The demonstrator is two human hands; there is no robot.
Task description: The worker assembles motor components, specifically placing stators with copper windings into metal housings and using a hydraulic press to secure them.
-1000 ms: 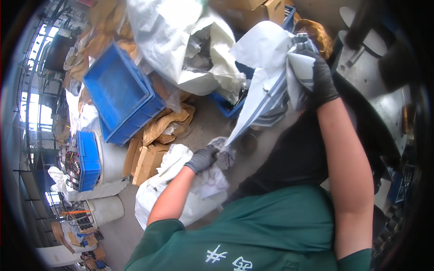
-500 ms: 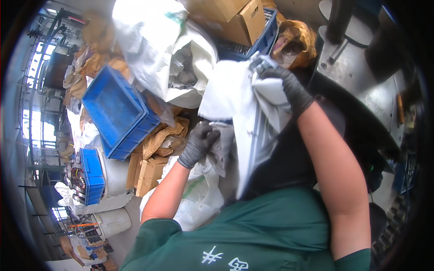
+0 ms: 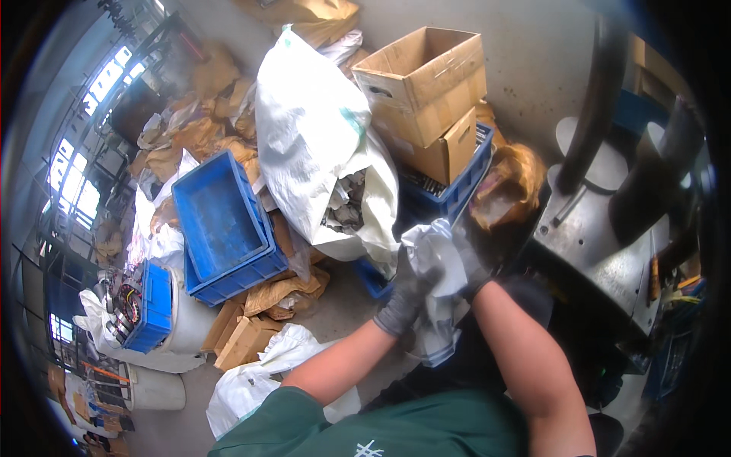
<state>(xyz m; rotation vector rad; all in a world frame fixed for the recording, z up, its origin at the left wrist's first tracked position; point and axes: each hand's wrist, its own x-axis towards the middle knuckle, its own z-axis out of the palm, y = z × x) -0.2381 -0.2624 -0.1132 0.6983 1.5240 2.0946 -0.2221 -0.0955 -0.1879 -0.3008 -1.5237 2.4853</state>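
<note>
In front of my body I hold a crumpled white sheet (image 3: pixel 438 263); whether it is paper or thin plastic I cannot tell. My left hand (image 3: pixel 403 297), in a dark grey glove, closes on its left side. My right hand (image 3: pixel 474 268), gloved the same way and blurred, grips its right side. The sheet's lower end hangs down between my forearms. Just beyond my hands stands a large white woven sack (image 3: pixel 312 145), its mouth gaping and showing crumpled grey-white scraps (image 3: pixel 346 202).
Stacked blue crates (image 3: pixel 221 209) stand to the left, near a cardboard piece (image 3: pixel 247 343) and brown wrapping (image 3: pixel 285 293). Cardboard boxes (image 3: pixel 422 84) sit on a blue crate (image 3: pixel 449 194) at the back. A metal machine table (image 3: pixel 601 251) is at right. Another white sack (image 3: pixel 244 392) lies near my left arm.
The white sheet was spread out and is now bunched up. My hands have come together, the right one lower and the left one further right. The view has tilted up.
</note>
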